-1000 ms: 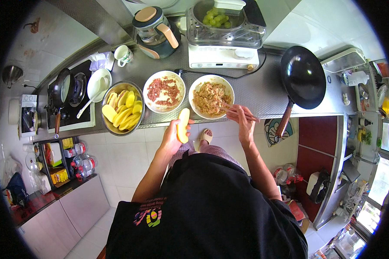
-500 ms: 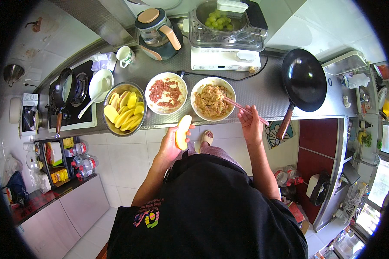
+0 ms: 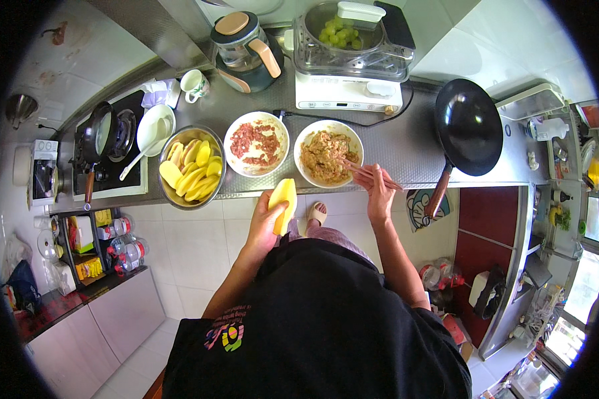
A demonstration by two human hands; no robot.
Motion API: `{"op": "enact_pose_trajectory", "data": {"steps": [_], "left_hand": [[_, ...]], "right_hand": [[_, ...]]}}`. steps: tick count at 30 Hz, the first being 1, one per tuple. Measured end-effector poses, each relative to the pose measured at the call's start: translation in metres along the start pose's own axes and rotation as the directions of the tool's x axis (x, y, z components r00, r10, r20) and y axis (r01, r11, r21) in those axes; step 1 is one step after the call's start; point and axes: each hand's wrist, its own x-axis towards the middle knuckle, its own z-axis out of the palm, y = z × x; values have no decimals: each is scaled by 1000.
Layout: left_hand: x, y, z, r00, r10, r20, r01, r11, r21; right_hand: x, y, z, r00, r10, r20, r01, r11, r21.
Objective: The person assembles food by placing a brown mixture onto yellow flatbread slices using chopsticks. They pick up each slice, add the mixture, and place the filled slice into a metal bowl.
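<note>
1. The left hand (image 3: 265, 223) has its fingers closed around a yellow slice (image 3: 283, 201), held upright just off the tabletop (image 3: 406, 143) edge.
2. The right hand (image 3: 378, 193) pinches a pair of chopsticks (image 3: 365, 171); their tips reach into the white bowl of minced filling (image 3: 327, 153).
3. Left of that bowl stands a white bowl of chopped red meat (image 3: 256, 143), then a metal bowl of yellow slices (image 3: 192, 166).
4. A black wok (image 3: 468, 128) sits at the right; a steamer (image 3: 353, 56) and kettle (image 3: 246, 50) stand behind.
</note>
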Motion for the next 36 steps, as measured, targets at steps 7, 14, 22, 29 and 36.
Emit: {"op": "enact_pose_trajectory", "data": {"steps": [7, 14, 22, 29, 36], "left_hand": [[8, 9, 0, 999, -9, -54, 6, 999, -44], [38, 20, 25, 998, -28, 58, 41, 968, -248], [76, 28, 92, 988, 28, 155, 51, 874, -483], [64, 41, 120, 971, 76, 225, 57, 845, -531], [54, 45, 128, 953, 117, 279, 70, 812, -580]], "right_hand": [[7, 17, -15, 980, 197, 37, -199, 931, 305], [-1, -31, -5, 977, 165, 136, -209, 872, 442], [-45, -91, 26, 955, 196, 225, -294, 737, 608], [-62, -85, 36, 985, 166, 50, -164, 807, 567], [-76, -92, 50, 978, -207, -4, 205, 963, 177]]}}
